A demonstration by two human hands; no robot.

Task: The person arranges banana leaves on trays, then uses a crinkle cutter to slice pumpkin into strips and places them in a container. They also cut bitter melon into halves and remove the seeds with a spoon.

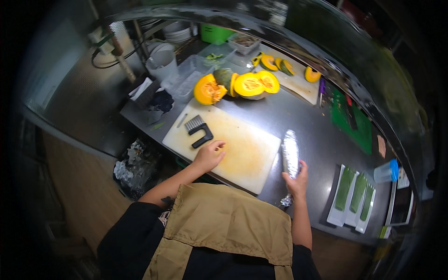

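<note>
My left hand [210, 156] hovers over or rests on the front edge of a white cutting board [245, 150], its fingers loosely curled around nothing. Just beyond it lies a crinkle cutter [200, 131] with a wavy metal blade and a black handle. A small grey strip [181, 120], which I cannot identify, is beside the blade. To the right of the board, my right hand [296, 180] grips the near end of a long foil-wrapped item [291, 150]. The foil hides what is inside. A crumpled bit of foil [286, 201] sits near my right wrist.
Cut pumpkin pieces [250, 84] stand behind the board. A second board [297, 82] holds pumpkin slices. At right are a green board [351, 122] with a knife, white trays [338, 206] with green pieces, and a blue-lidded container [385, 171]. A rubbish bag [134, 171] hangs low left.
</note>
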